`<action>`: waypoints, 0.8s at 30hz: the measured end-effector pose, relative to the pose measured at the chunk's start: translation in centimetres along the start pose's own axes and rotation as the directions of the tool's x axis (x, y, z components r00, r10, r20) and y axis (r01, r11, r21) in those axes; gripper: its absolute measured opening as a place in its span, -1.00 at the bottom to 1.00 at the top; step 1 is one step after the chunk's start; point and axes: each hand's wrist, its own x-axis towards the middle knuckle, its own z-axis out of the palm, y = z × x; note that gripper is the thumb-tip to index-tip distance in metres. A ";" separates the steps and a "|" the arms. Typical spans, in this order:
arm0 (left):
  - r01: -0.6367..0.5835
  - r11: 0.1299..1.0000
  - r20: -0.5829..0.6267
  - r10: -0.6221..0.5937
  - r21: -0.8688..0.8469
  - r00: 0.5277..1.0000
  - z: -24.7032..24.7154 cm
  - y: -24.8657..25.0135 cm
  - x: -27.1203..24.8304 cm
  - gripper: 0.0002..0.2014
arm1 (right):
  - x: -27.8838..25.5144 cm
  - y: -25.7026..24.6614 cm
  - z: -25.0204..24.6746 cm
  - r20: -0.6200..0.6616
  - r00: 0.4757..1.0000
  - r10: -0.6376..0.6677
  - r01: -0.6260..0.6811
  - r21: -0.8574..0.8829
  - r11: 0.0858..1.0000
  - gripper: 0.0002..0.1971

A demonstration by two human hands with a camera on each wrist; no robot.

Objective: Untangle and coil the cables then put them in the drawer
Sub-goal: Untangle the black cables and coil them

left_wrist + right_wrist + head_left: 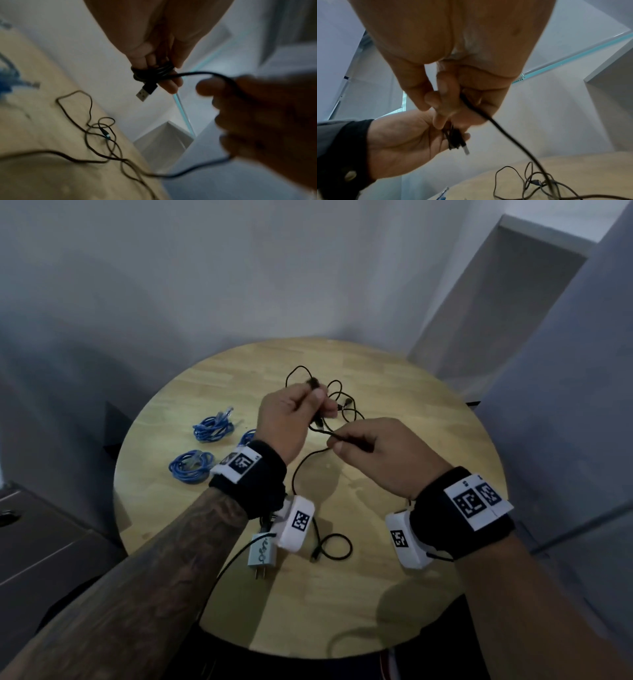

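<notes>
While left hand (291, 419) grips the thin black USB cable's (197, 73) small coil, right hand (370, 453), pinching its slack, should probably feed even, untwisted turns.

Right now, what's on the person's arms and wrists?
Both wrists wear black bands carrying white blocks printed with black square codes. The left forearm is bare and tattooed; a thin black lead trails from the right block. No sleeves or gloves.
</notes>
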 end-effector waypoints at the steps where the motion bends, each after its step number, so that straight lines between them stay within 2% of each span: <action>1: -0.033 0.992 0.075 0.023 0.121 0.997 0.0 -0.1 -0.3 -0.84 | 0.3 0.0 0.1 -0.047 0.999 -0.016 0.017 0.021 1.000 -0.84; 3: -0.048 0.968 0.209 -0.004 0.246 0.978 -0.4 -0.1 -0.8 -0.78 | 1.2 0.2 0.1 -0.171 0.985 -0.038 0.052 0.074 0.996 -0.90; 4: 0.001 0.972 0.260 -0.064 0.234 0.963 -0.5 0.0 -1.1 -0.73 | 1.7 0.2 0.0 -0.240 0.970 -0.039 0.065 0.101 0.993 -0.94; 7: 0.267 0.962 0.395 -0.269 0.060 0.878 -0.6 0.7 -1.5 -0.59 | 3.5 0.7 -1.0 -0.418 0.908 0.028 0.070 0.218 0.973 -0.95; 10: 0.423 0.898 0.504 -0.310 -0.124 0.806 -0.8 1.6 -1.4 -0.64 | 4.5 1.5 -1.0 -0.438 0.894 0.099 0.049 0.315 0.948 -0.96; 13: 0.528 0.760 0.521 -0.296 -0.379 0.800 -1.7 2.2 -1.1 -0.67 | 4.5 2.8 0.7 -0.389 0.908 0.155 -0.025 0.319 0.947 -0.81; 16: 0.483 0.578 0.434 -0.234 -0.657 0.870 -2.9 2.0 -0.1 -0.70 | 4.0 3.5 2.4 -0.216 0.960 0.178 -0.118 0.266 0.957 -0.72; 19: 0.354 0.466 0.243 -0.282 -0.811 0.928 -3.6 1.3 1.2 -0.69 | 3.5 3.6 3.7 0.001 0.982 0.190 -0.187 0.181 0.966 -0.74; 21: 0.279 0.464 0.131 -0.326 -0.841 0.936 -3.8 0.8 2.0 -0.70 | 3.2 3.5 4.6 0.146 0.973 0.180 -0.192 0.070 0.979 -0.78; 23: 0.226 0.533 0.033 -0.347 -0.815 0.937 -3.9 0.1 2.5 -0.71 | 2.9 3.1 5.3 0.235 0.962 0.138 -0.134 -0.031 0.990 -0.82; 24: 0.214 0.589 -0.008 -0.350 -0.780 0.937 -3.9 -0.3 2.7 -0.71 | 2.9 2.8 5.5 0.237 0.965 0.115 -0.105 -0.052 0.993 -0.82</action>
